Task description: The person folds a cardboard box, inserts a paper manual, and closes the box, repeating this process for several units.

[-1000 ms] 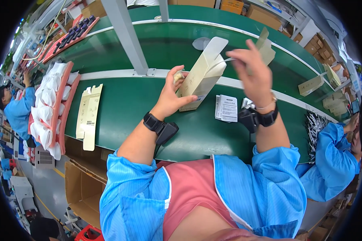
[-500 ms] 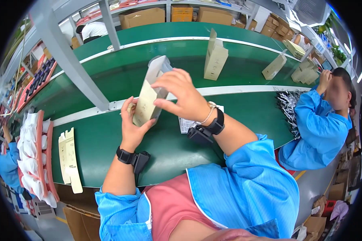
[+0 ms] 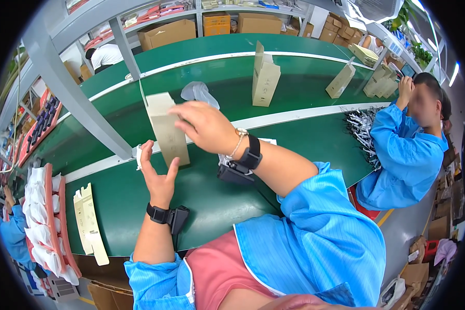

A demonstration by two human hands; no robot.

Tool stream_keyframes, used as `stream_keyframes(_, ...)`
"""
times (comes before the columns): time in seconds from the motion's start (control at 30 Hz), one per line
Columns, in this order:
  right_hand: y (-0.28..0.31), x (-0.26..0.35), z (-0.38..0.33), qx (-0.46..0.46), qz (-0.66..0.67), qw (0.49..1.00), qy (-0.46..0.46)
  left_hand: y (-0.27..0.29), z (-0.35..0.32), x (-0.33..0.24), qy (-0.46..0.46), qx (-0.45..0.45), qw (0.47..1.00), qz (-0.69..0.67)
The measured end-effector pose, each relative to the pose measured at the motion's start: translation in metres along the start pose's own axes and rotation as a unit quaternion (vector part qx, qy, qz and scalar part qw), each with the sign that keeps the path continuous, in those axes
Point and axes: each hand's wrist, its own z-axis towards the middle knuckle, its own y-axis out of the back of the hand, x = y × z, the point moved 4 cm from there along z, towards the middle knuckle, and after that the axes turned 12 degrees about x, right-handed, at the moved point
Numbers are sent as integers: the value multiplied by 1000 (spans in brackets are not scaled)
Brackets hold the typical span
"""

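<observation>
A cream carton point(image 3: 171, 137) stands upright on the green bench in front of me, its upper flap raised. My left hand point(image 3: 159, 178) is by its lower left side, thumb and fingers spread, with a small white piece point(image 3: 139, 157) at the fingertips that I cannot make out. Against the carton's upper right edge, my right hand point(image 3: 209, 126) has its fingers loosely bent and apart; whether they touch it is hard to tell. Behind the carton lies a clear plastic bag point(image 3: 199, 93). A printed sheet is partly hidden under my right wrist.
A flat unfolded carton point(image 3: 90, 223) lies at left beside stacked pink trays point(image 3: 54, 222) of white-wrapped items. Farther cartons point(image 3: 266, 81) stand on the conveyor point(image 3: 227, 70). A grey post point(image 3: 82, 93) rises at left. At right sits a co-worker point(image 3: 403, 155) near a cable pile point(image 3: 364, 132).
The carton has gone from tilted in my hands to upright on the bench, shifted left. My left hand has opened away from it. The plastic bag now shows apart, behind it.
</observation>
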Motion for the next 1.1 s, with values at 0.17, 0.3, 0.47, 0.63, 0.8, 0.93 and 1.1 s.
stream_keyframes(0.17,14,-27,33,-114,-11,993,37,3,-2,7,10,-5,1000,-2)
stream_keyframes(0.3,-9,-79,45,-94,-30,995,-10,1,-1,6,27,36,999,24)
stream_keyframes(0.47,-30,-109,30,-27,-40,997,-63,-8,-3,13,35,133,990,31)
stream_keyframes(0.63,-9,-60,1,-134,-38,990,9,-20,-3,12,51,210,976,24)
stream_keyframes(0.8,-25,-28,-49,87,114,986,-90,-30,-10,21,75,279,957,42)
stream_keyframes(0.93,-46,-22,-68,123,152,975,-102,-36,-14,28,82,308,948,11)
stream_keyframes(1.1,-66,-21,-73,150,178,969,-85,-38,-18,34,85,326,940,50)
